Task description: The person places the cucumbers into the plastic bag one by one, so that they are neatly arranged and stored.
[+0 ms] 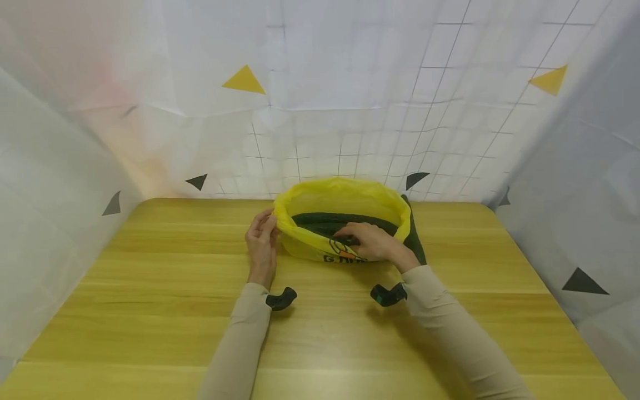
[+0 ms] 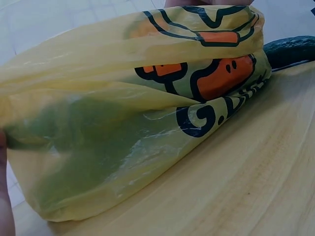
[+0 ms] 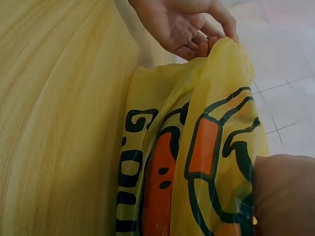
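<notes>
inside bag [image 1: 300, 244], on table [image 1: 330, 339]
showing cucumbers [image 1: 320, 218] bare in head view, shadowy in left wrist view; pinching bag's left rim with left hand [image 1: 261, 244], with right hand [image 1: 372, 243] bent inside, cannot tell if gripping.

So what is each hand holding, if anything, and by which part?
The left hand pinches the yellow bag by its left rim. The right hand is inside it; whether it grips the dark green contents cannot be told.
</notes>
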`<state>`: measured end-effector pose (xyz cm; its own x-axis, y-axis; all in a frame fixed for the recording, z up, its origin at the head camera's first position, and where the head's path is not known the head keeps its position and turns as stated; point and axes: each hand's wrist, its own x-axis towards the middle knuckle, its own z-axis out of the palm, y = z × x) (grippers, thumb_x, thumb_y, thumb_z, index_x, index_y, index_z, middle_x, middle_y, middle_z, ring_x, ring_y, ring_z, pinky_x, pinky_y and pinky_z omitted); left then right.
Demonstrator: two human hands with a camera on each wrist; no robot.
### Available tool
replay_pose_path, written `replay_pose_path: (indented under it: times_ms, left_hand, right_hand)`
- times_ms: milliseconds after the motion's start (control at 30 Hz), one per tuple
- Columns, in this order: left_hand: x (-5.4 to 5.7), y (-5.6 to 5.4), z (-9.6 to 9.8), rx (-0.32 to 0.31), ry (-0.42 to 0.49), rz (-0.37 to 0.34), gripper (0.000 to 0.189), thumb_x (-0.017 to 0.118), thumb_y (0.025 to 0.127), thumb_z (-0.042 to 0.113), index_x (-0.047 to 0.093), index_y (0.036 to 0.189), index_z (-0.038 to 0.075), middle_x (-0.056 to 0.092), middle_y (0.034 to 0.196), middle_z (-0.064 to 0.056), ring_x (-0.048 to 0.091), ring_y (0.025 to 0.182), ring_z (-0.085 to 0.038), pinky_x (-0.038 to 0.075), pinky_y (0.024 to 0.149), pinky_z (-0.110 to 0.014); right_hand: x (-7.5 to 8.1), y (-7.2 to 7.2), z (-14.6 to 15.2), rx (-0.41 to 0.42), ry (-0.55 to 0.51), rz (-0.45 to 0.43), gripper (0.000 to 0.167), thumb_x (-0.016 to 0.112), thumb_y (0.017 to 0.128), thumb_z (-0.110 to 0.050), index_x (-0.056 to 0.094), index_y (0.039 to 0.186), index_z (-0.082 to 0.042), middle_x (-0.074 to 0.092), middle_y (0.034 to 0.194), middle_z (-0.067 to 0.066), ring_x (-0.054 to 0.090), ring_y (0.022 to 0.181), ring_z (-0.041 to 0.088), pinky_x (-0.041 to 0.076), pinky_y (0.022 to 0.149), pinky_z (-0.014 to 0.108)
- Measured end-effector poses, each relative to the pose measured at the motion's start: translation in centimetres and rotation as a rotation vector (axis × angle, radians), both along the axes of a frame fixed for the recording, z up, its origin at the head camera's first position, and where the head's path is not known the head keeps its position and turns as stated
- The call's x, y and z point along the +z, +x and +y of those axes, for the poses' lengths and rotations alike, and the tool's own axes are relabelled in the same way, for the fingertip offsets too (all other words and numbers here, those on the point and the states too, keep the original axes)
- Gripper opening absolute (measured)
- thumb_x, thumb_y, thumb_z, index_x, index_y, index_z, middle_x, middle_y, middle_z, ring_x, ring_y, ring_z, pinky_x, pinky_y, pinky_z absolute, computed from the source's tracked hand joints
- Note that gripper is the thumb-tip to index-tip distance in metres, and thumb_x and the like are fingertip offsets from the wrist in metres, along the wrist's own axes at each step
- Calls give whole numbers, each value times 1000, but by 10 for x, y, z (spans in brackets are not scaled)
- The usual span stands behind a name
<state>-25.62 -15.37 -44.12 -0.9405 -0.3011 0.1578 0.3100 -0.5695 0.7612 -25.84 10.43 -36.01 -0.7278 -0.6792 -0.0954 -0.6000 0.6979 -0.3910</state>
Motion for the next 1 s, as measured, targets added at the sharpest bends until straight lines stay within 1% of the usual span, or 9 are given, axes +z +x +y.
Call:
replay_pose_path:
  times_ms: [100,267,367,500,633,733,800,900,1000]
  left_hand:
    - [1,0,0,-2,-2,-2,39,72,84,21,61,115,0,63,91,-1,56,72,-10,50,69,-22]
    - [1,-1,2,-2,-8,-12,40,73,83,22,62,114,0,62,92,0,56,73,-9,49,68,-20]
    - [2,-1,3,-3,-3,-16,38,73,83,21,63,113,0,62,91,0,56,73,-9,49,69,-21]
    - [2,-1,4,-6,-6,-12,38,72,84,21,62,114,-1,62,89,1,55,72,-10,49,69,-22]
    - [2,-1,4,-8,-4,-3,39,72,84,20,61,114,-2,62,89,1,54,71,-10,48,68,-22]
    - [1,-2,3,-14,-9,0,39,71,85,22,61,114,-1,62,90,1,55,72,-9,49,68,-21]
    - [1,-1,2,-15,-18,0,38,71,85,22,61,115,0,62,91,1,55,73,-9,49,68,-21]
    - [0,0,1,-21,-26,-4,37,70,86,21,61,115,0,62,92,0,54,73,-9,49,69,-21]
    - [0,1,-1,-16,-30,-12,36,70,86,21,61,115,1,61,92,0,54,72,-9,49,69,-22]
  right_hand:
    - [1,0,0,7,11,0,44,53,89,5,57,129,-11,58,126,10,59,100,25,45,73,33]
    - [0,1,-1,-17,26,-36,46,51,88,6,58,129,-14,58,128,8,58,112,27,50,83,37]
    - [-1,1,-1,-29,36,-56,47,50,87,6,58,129,-14,59,128,8,59,108,26,49,79,34]
    - [-3,2,0,-36,43,-67,46,52,88,5,58,129,-14,60,128,9,55,81,20,40,65,29]
    - [-4,3,0,-52,35,-58,43,53,89,3,60,127,-15,61,127,7,54,80,17,38,64,28]
    - [-6,4,-1,-69,33,-28,38,56,91,-2,62,125,-16,63,124,5,61,96,21,45,69,29]
    - [-7,6,-1,-87,47,15,33,58,92,-8,63,123,-18,64,122,4,62,102,23,50,73,33]
    - [-6,11,1,-123,49,74,25,59,94,-18,67,117,-20,66,115,1,64,97,22,53,73,35]
    - [-1,17,5,-151,7,101,20,58,94,-24,70,110,-19,67,105,-1,63,82,14,51,67,31]
